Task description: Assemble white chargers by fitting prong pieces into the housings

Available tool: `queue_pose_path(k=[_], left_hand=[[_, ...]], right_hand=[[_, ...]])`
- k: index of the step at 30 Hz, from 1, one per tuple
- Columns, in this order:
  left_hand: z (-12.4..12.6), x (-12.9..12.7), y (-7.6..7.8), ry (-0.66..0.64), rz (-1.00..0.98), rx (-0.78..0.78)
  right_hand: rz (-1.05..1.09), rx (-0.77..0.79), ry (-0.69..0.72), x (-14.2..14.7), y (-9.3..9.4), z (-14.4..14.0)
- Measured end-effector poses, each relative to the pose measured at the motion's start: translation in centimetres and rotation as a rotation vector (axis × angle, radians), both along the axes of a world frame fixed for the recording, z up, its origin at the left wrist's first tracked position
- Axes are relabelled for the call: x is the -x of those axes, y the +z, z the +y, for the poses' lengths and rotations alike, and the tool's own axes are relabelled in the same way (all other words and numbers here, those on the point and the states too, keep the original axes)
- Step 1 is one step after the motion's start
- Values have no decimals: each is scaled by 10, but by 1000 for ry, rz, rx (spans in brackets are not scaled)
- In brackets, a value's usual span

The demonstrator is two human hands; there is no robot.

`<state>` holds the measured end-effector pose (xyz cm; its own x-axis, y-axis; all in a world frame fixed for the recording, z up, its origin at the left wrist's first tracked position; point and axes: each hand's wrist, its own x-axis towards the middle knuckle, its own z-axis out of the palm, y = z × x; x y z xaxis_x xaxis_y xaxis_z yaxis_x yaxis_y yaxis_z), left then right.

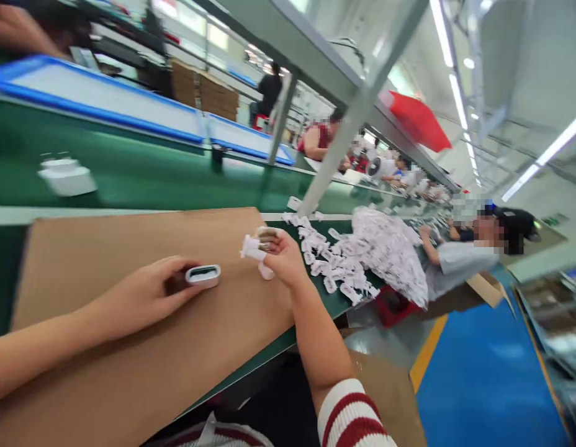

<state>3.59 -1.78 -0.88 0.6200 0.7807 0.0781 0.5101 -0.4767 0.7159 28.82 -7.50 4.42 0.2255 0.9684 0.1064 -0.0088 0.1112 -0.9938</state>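
Note:
My left hand [162, 290] is closed around a white oval plastic housing [205, 277], its open end turned to the right with something dark inside. To its right, my right hand [281, 254] pinches a small white plastic part [253, 247] between thumb and fingers. Another white piece [265, 270] shows just under that hand; whether it is held or lies on the board I cannot tell. Both hands are above a brown cardboard sheet [130, 248]. Near my right wrist, a loose heap of small white plastic parts [332, 257] spreads over the green bench.
A white plug adapter [68, 176] lies on the green belt [153, 171] at the left. Blue-rimmed trays [106, 102] line the far side. A slanting metal post [357, 118] rises beyond the heap, beside a full plastic bag [390, 248]. A co-worker [465, 267] sits at the right.

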Motion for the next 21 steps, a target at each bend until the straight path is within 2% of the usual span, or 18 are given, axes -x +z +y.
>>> queue_pose_path(k=[3, 7, 9, 16, 21], left_hand=[[-6, -8, 7, -39, -130, -99], [-2, -4, 6, -81, -227, -97], [-3, -1, 4, -101, -269, -93], [-5, 1, 4, -87, -295, -92], [-3, 0, 4, -81, -291, -73]], right_hand=[[-340, -10, 95, 18, 2, -10], [-972, -138, 174, 44, 16, -22], [-1185, -154, 193, 54, 21, -23], [-1550, -208, 321, 73, 25, -10], [-1614, -124, 341, 83, 35, -3]])
